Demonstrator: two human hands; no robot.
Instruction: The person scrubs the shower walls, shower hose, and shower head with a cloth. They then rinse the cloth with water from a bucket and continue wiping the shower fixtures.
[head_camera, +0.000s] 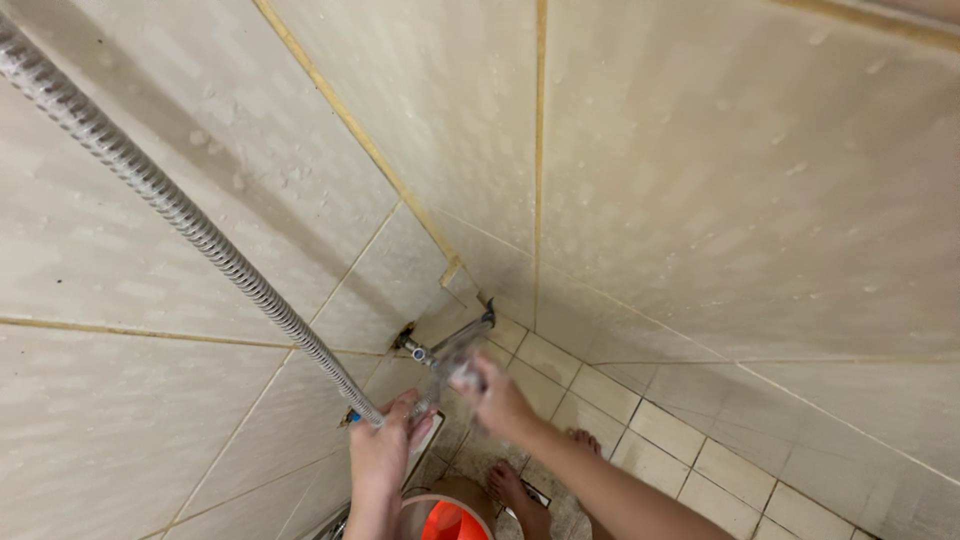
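Work's still mid-way, looks like. Left hand (385, 445) has its fingers wrapped round the end of the metal hose (180, 215) down low by the wall; right hand (497, 397) grips the blurry tap (450, 352). Orange bucket (447, 520) sits below on the floor.

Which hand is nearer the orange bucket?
Left. The left hand is just above the bucket, at the hose end; the right hand is higher, by the tap.

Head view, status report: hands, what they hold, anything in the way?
Left hand closed on the ribbed metal hose at its lower end. Right hand gripping the wall tap. Orange bucket below, bare feet on tile floor; nothing blocking.
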